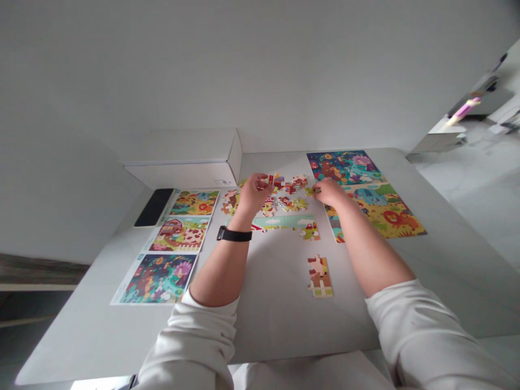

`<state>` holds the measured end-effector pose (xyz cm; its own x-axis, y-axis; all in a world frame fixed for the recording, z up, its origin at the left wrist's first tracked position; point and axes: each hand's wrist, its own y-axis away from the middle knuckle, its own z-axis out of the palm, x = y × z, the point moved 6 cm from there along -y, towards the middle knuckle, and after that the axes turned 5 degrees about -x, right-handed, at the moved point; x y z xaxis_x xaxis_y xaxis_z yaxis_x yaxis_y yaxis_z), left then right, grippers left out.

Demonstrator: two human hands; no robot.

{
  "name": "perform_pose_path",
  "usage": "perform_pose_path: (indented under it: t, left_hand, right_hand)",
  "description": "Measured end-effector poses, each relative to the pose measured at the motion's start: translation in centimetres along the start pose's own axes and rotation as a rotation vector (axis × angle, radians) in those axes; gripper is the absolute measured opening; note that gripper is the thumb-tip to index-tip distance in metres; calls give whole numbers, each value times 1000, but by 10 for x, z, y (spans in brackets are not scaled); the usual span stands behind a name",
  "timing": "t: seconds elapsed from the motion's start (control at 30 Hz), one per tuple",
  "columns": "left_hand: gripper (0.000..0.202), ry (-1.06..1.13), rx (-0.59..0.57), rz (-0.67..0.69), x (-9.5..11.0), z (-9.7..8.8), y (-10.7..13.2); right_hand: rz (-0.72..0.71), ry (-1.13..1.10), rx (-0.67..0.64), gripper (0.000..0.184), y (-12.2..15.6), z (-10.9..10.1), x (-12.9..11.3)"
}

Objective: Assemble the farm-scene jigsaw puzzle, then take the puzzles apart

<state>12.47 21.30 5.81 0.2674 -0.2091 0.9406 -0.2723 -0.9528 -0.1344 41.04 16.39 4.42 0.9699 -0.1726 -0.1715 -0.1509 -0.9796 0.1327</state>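
My left hand is raised a little over a heap of loose puzzle pieces, pinching a small red piece between thumb and fingers. My right hand lies at the right edge of the heap with its fingers closed on a yellow-green piece. Below the heap lies a joined strip of pieces with sky and a red roof. A small cow-patterned cluster lies alone nearer to me. A black watch is on my left wrist.
Two finished puzzles lie to the right on the grey table. A picture sheet with three scenes lies at the left, a black phone beside it. A white box stands at the back left.
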Motion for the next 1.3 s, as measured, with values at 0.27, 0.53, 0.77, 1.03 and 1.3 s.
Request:
perform_pose_path:
  t: [0.27, 0.53, 0.77, 1.03, 1.3]
  left_hand:
    - [38, -59, -22, 14, 1, 11, 5]
    - [38, -115, -81, 12, 4, 25, 9]
    - [36, -146, -85, 26, 4, 25, 9]
    - [38, -150, -88, 11, 3, 26, 10]
    - [36, -57, -53, -24, 5, 25, 9]
  right_hand:
    - [-122, -85, 138, 37, 0, 0, -10]
    - [-142, -19, 140, 43, -2, 16, -13]
    - [-109, -7, 180, 39, -2, 12, -6]
    - [-125, -122, 136, 63, -6, 15, -6]
    - [-57, -466, 342, 49, -3, -12, 0]
